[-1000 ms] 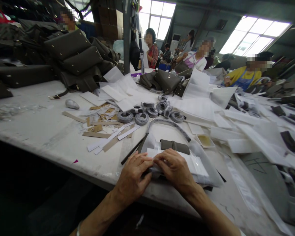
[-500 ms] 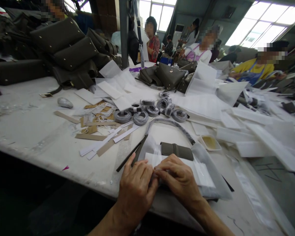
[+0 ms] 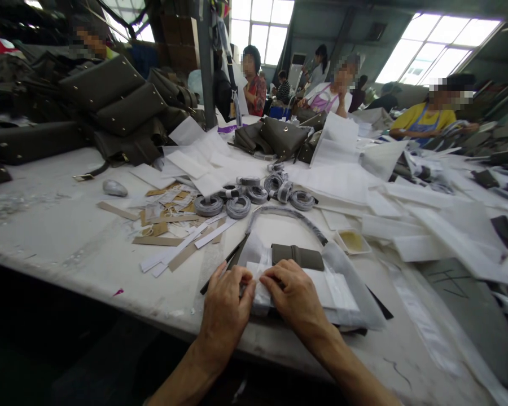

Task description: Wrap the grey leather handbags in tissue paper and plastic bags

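A pale table (image 3: 51, 225) is stretching across the view, carrying everything here. A heap of dark bags (image 3: 101, 84) is rising at its left, and loose white sheets (image 3: 334, 183) are spreading over its far middle and right. At the right, a grey-green panel (image 3: 452, 301) is bearing black hand-drawn strokes (image 3: 451, 281); whether they are forming a letter or number, I cannot tell. The handbag (image 3: 296, 256) is lying at the near edge, its wrapped handle (image 3: 307, 219) arching away and white packing (image 3: 334, 287) covering its near part. The right hand (image 3: 296, 296) is resting over that packing, its grip pinching thin clear film (image 3: 260, 298) between thumb and fingertips. The left hand (image 3: 224, 304) is facing it at the bag's left end; its grip is curling, thumb near forefinger, and whether it is holding film I cannot tell. Wrapped coils (image 3: 237, 207) are sitting just beyond the handle. Brown tags (image 3: 154, 228) are lying left of the bag, their faces showing too small for reading.
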{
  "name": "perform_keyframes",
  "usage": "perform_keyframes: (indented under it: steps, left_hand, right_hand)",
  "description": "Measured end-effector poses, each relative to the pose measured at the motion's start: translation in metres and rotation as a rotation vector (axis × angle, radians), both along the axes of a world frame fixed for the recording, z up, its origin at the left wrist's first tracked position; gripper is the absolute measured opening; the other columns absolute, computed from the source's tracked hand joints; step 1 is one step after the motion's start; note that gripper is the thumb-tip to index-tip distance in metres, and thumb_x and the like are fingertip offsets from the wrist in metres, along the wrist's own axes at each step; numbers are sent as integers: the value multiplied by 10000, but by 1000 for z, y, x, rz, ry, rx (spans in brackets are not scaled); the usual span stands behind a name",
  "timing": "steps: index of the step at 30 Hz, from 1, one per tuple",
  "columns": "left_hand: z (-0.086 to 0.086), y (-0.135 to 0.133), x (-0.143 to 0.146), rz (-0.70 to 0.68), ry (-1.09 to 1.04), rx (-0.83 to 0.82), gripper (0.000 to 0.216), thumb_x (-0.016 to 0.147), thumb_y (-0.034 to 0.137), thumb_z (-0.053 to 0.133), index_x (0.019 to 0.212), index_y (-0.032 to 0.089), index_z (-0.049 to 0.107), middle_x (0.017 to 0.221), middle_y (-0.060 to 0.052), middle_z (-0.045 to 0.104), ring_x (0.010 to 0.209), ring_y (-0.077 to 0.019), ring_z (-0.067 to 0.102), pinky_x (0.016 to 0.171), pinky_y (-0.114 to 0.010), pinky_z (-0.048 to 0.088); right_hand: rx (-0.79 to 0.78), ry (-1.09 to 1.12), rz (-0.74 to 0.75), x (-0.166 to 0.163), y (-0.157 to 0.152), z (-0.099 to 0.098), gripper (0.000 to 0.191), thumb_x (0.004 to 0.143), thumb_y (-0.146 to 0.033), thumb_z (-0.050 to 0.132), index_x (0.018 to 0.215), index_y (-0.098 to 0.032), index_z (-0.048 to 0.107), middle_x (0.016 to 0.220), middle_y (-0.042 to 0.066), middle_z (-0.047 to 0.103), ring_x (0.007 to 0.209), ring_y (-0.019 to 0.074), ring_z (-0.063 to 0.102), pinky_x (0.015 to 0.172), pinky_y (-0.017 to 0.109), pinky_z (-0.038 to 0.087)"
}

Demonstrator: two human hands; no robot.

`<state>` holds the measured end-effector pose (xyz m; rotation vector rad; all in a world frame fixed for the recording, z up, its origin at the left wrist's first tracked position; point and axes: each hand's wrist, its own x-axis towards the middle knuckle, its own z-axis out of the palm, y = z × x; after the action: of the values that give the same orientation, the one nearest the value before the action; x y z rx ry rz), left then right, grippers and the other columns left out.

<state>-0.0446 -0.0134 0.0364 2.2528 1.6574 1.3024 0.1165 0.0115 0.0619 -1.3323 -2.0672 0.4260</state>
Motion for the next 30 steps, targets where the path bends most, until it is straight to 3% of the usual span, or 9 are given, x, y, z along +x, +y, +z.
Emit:
perform_keyframes:
  steps: [6, 9, 12, 16, 25, 28, 30]
  left_hand:
    - [16, -4, 1, -60, 116, 50, 186, 954, 95, 433, 855, 205, 545, 751, 30, 633, 730, -151, 640, 1026, -454, 426]
    - [20, -18, 8, -137, 144, 197, 206, 952, 68, 435, 962, 188, 603, 935, -20, 697, 944, -171, 661, 1102, -463, 358]
    - [14, -32, 13, -197, 197, 233, 236, 962, 97, 445, 1110, 159, 618, 1078, -54, 701, 1087, -188, 631, 1120, -426, 348]
    - [4, -40, 14, -158, 281, 229, 287, 978, 142, 442, 1216, 131, 602, 1166, -79, 687, 1137, -201, 608, 1066, -372, 401]
    - [4, -36, 19, -57, 356, 245, 306, 988, 163, 403, 1188, 121, 631, 1130, -89, 697, 1092, -236, 614, 1008, -389, 418]
    - [2, -36, 19, -63, 371, 240, 307, 987, 162, 409, 1201, 137, 628, 1138, -79, 694, 1099, -229, 612, 1026, -386, 403]
    - [0, -35, 17, -69, 388, 234, 309, 983, 159, 422, 1220, 146, 620, 1161, -75, 687, 1121, -224, 605, 1046, -382, 391]
  right_hand:
    - [-165, -90, -47, -4, 6, 13, 113, 852, -146, 681, 760, -191, 727, 775, 22, 664, 802, 178, 602, 762, 274, 440]
    - [-240, -97, -38, -5, 11, 19, 123, 831, -141, 671, 737, -190, 733, 756, 18, 673, 742, 157, 615, 709, 248, 431]
    - [-300, -112, -25, -4, 16, 24, 119, 811, -158, 655, 739, -200, 741, 732, 9, 697, 706, 149, 627, 667, 238, 415]
    - [-353, -185, 17, -2, 22, 29, 119, 793, -173, 639, 776, -211, 750, 725, 1, 724, 720, 150, 650, 653, 230, 409]
    - [-236, -264, -54, -2, 29, 25, 104, 791, -155, 642, 824, -197, 731, 871, 52, 734, 853, 201, 662, 755, 267, 422]
    - [-152, -224, -123, 17, 22, 37, 122, 856, -195, 602, 901, -206, 715, 950, 54, 721, 876, 196, 651, 796, 276, 427]
    - [-51, -140, -192, 48, 12, 51, 149, 897, -257, 563, 893, -217, 707, 937, 43, 719, 860, 191, 648, 802, 279, 433]
